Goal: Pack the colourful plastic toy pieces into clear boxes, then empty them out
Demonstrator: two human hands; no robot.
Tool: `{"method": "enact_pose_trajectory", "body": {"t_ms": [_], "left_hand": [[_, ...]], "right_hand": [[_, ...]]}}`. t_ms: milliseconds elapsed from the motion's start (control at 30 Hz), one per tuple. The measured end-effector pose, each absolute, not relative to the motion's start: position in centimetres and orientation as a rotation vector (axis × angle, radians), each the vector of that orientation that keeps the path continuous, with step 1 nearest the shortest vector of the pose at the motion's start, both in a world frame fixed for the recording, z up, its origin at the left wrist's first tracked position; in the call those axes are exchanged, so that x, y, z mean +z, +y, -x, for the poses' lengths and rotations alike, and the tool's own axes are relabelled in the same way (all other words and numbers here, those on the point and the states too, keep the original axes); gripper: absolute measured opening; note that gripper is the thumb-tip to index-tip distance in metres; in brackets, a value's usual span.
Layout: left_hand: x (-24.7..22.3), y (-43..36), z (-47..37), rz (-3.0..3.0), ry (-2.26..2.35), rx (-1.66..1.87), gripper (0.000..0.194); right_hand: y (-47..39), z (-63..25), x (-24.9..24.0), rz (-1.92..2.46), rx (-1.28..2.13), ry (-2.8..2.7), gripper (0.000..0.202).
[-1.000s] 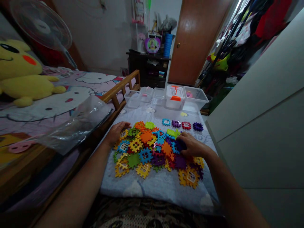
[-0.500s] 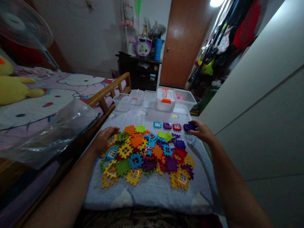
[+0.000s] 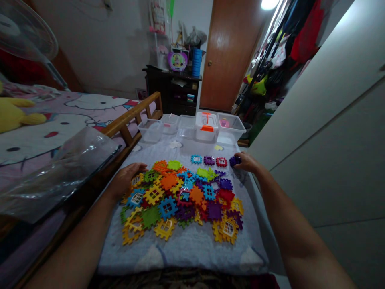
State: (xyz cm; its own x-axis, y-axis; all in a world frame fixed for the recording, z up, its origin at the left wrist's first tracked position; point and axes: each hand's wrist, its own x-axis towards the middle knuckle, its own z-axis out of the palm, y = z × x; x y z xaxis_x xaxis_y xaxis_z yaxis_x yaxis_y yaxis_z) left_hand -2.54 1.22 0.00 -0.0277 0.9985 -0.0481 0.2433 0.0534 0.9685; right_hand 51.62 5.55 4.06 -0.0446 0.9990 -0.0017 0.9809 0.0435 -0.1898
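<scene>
My right hand (image 3: 244,161) grips a dark purple toothed building tile (image 3: 234,161) at the right end of a short row. In that row lie a blue window tile (image 3: 196,159), a purple window tile (image 3: 209,160) and a red window tile (image 3: 221,161), spaced apart. Nearer to me spreads a loose pile of plastic building tiles (image 3: 168,206) in yellow, orange, green, blue, purple and red. My left hand (image 3: 128,176) rests at the pile's left edge, fingers stretched forward beside a yellow window tile (image 3: 137,180), holding nothing that shows.
Clear plastic boxes (image 3: 148,132) line the far end of the cloth-covered table (image 3: 180,257); one lidded box (image 3: 206,130) has orange latches. A wooden bed rail (image 3: 126,134) and crumpled plastic bag (image 3: 60,172) border the left. A pale cabinet (image 3: 331,160) stands close on the right.
The view has shifted slightly to the right. My right hand still holds the purple tile at the row's end, its fingers now covering more of it. My left hand stays by the pile.
</scene>
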Motion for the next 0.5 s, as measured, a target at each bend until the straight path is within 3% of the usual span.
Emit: {"method": "enact_pose_trajectory", "body": {"t_ms": [300, 500], "left_hand": [[0.03, 1.20, 2.42, -1.360, 1.431, 1.068, 0.067], [0.19, 1.11, 2.31, -1.370, 1.431, 1.065, 0.066]], "right_hand": [[5.47, -51.58, 3.90, 2.072, 0.217, -2.208, 0.048], [5.48, -51.83, 3.68, 2.047, 0.239, -2.193, 0.064]]}}
